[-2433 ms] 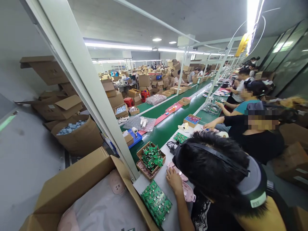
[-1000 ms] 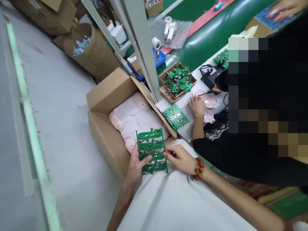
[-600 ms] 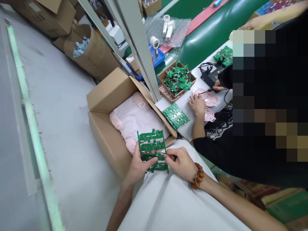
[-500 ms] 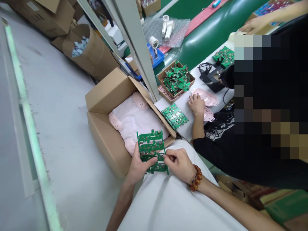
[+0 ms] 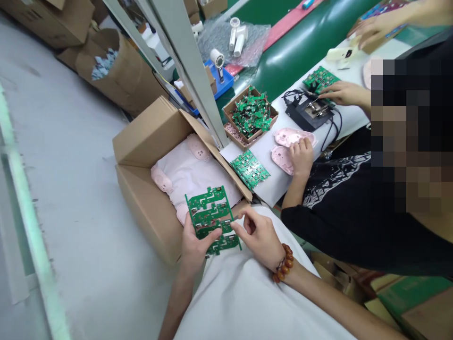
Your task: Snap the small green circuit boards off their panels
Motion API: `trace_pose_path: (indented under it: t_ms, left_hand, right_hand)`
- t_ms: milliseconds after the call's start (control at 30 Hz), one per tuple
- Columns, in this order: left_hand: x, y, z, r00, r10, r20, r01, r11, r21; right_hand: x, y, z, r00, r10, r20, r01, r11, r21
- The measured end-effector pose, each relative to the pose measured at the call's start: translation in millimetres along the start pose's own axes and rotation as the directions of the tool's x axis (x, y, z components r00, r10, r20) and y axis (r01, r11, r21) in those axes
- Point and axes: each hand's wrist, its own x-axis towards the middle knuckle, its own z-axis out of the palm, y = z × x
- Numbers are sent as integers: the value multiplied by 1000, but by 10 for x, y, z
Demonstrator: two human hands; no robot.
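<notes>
Left hand (image 5: 194, 248) clamps a green PCB panel (image 5: 210, 219); right hand (image 5: 256, 240) (beaded bracelet (image 5: 283, 263) on wrist) just touches its edge, unclamped.

A grey floor (image 5: 71, 198) runs beside a pale post (image 5: 180, 61) and green conveyor belt (image 5: 293, 61).

The green printed circuit board panel (image 5: 208, 217) is located at lower centre of the frame, held clear of any surface. Its outline is roughly rectangular, and its long edges are tilted from vertical, with the top leaning toward the upper left. Serpentine routed slots divide the board into linked sections, and small metal-cased components are mounted along them. The left hand (image 5: 194, 245) supports the panel at its lower left, with the thumb across the front face. The fingertips of the right hand (image 5: 258, 241) are at the panel's right side.
</notes>
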Motion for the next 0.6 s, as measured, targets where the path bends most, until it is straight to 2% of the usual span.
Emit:
trace_pose_path:
  t_ms: [167,300,467,600]
  left_hand:
    - [6,101,-30,999,-16,-33,18,999,36]
    - [9,127,30,998,-19,-52,22,999,47]
    - [81,184,94,999,-39,-38,42,995,90]
    - [167,264,164,998,-56,-27,58,994,93]
  right_hand:
    - [42,-31,10,995,-51,89,44,995,87]
    - [52,-10,2,993,-105,49,101,992,74]
    - [76,50,-40,996,-53,73,47,995,87]
    - [131,81,-71,999,-12,-48,18,993,121]
